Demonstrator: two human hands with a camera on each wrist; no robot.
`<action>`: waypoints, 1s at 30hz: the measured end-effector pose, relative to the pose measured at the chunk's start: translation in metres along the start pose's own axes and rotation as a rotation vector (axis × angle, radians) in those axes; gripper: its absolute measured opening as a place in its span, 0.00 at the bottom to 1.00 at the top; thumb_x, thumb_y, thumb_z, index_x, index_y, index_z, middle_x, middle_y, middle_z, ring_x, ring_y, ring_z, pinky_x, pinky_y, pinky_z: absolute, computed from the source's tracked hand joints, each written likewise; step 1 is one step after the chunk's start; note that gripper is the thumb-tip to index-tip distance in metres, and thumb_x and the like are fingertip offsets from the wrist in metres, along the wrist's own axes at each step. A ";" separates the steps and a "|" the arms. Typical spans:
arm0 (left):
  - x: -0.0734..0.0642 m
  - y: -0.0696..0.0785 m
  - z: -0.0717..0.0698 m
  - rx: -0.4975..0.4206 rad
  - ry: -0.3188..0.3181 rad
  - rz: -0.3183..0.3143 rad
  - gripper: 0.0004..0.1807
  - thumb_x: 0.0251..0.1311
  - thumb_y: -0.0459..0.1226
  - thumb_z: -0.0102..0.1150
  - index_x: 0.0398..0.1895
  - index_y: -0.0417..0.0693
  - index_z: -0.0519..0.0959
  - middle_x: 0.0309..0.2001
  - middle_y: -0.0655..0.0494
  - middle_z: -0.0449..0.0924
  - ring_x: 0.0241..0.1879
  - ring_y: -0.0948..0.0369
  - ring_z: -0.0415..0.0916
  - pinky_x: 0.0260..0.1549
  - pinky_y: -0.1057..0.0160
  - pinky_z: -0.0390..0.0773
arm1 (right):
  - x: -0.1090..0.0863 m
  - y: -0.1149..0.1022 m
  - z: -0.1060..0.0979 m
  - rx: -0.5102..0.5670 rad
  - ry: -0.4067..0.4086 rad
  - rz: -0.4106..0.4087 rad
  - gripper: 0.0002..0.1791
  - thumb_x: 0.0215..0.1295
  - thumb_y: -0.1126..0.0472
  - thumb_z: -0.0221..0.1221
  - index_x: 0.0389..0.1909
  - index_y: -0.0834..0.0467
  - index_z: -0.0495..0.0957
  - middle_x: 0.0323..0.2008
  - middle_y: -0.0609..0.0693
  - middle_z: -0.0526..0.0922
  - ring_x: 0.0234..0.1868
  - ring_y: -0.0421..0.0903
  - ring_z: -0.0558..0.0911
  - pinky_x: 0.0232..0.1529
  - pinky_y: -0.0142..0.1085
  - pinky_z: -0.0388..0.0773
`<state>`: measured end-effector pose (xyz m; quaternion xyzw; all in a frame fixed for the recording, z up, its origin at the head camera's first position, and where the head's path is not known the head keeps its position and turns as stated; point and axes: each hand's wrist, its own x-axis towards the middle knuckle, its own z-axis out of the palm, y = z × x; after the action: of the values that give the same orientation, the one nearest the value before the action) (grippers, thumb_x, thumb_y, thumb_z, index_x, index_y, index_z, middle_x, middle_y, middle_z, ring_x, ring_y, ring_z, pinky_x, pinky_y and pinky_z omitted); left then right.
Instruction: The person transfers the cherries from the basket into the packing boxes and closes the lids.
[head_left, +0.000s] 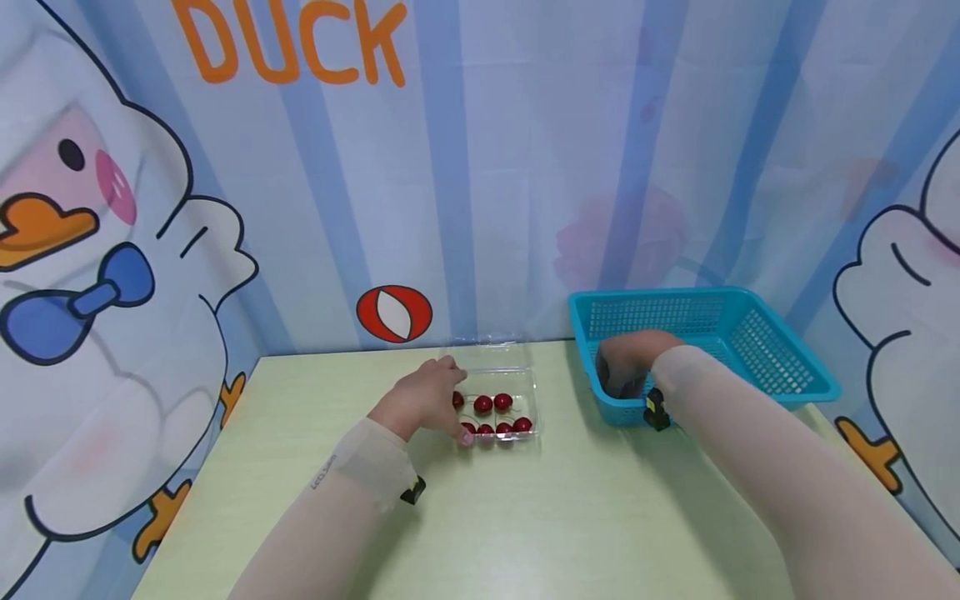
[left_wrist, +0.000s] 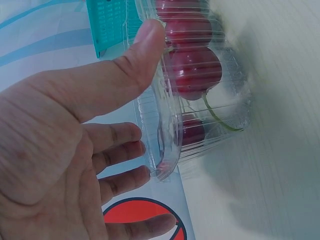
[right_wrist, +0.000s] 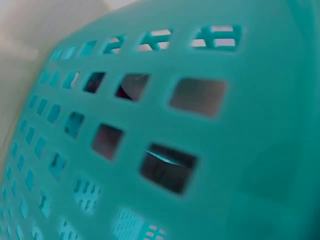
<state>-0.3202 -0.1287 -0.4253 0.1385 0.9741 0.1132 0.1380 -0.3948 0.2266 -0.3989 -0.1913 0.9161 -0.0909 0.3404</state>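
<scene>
A clear plastic box (head_left: 537,392) with its lid (head_left: 491,357) raised stands near the back of the table, holding several dark red cherries (head_left: 483,405), some with green stems. My left hand (head_left: 427,398) is at the box's left side. In the left wrist view, its thumb (left_wrist: 145,47) lies against the rim, while the other fingers extend loosely beside the box. My right hand (head_left: 633,358) reaches down into the blue plastic basket (head_left: 780,333) at its near left corner. The basket wall hides its fingertips; the right wrist view shows only dark and reddish patches through the holes.
The pale table (head_left: 540,508) meets a printed curtain (head_left: 502,167) along its back edge. The basket sits right of the box, its right end near the table's right edge.
</scene>
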 end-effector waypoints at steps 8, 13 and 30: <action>0.000 0.001 0.001 -0.005 0.006 -0.005 0.60 0.50 0.53 0.93 0.86 0.49 0.73 0.78 0.48 0.74 0.75 0.48 0.71 0.73 0.41 0.84 | -0.012 0.006 -0.015 -0.032 0.043 0.030 0.05 0.73 0.61 0.69 0.40 0.52 0.93 0.41 0.50 0.93 0.47 0.48 0.89 0.43 0.44 0.91; -0.001 0.001 0.001 -0.005 0.009 -0.004 0.60 0.49 0.52 0.93 0.86 0.49 0.73 0.78 0.48 0.75 0.75 0.48 0.71 0.73 0.41 0.84 | -0.025 0.008 -0.029 -0.031 0.066 0.042 0.13 0.77 0.60 0.69 0.57 0.55 0.91 0.50 0.49 0.92 0.53 0.48 0.90 0.55 0.53 0.93; 0.000 0.001 0.002 -0.004 0.015 0.001 0.60 0.49 0.52 0.94 0.85 0.48 0.73 0.77 0.48 0.75 0.75 0.49 0.72 0.73 0.42 0.84 | -0.061 -0.062 -0.056 -0.111 0.407 -0.175 0.10 0.81 0.61 0.67 0.55 0.58 0.91 0.50 0.54 0.93 0.47 0.49 0.89 0.53 0.50 0.90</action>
<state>-0.3190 -0.1273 -0.4270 0.1377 0.9749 0.1165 0.1307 -0.3720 0.1974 -0.3026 -0.2660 0.9494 -0.1064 0.1285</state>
